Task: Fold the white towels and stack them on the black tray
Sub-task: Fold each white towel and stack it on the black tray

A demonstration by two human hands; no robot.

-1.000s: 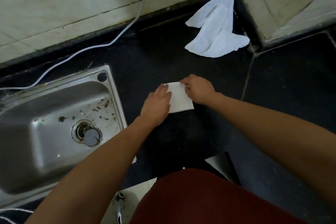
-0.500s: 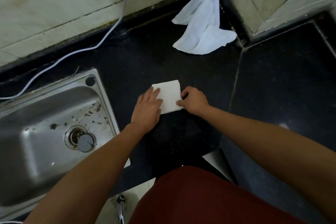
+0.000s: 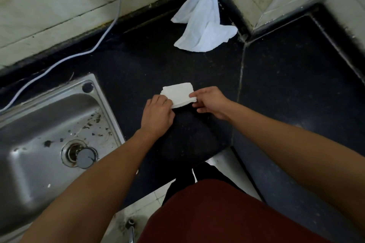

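**Black stone surface, one towel squared, one waiting**

Dark stone makes up the surface (image 3: 138, 61), and it runs back to a tiled wall (image 3: 59, 6), with a steel sink (image 3: 39, 124) set into it on the left and a pale cable (image 3: 98, 45) trailing along the back edge. From my remote seat, I read this as the end of a fold.

The folded towel (image 3: 178, 93) lies flat on the surface as a small thick rectangle, just beyond both hands and right of the sink's corner. The left hand (image 3: 157, 113) has its fingers curled onto the near left corner, gripping it. The right hand (image 3: 212, 102) pinches the right edge, with a forefinger laid on top.

I judge that holding it at two opposite sides is deliberate. It stops the layers from sliding apart and lets the hands square the edges or lift the bundle in one piece. The stepped layers showing at the left end suggest the stack isn't perfectly aligned.

The loose towel (image 3: 201, 25) sits crumpled in the back corner, well apart from the hands and partly propped against the wall. It appears parked there out of the working area until its turn comes.

I can't pick out the black tray. It may be lost against the equally dark surface, or it may be out of view. So I'd call the task partway done, with one towel folded, one untouched and nothing visibly stacked.
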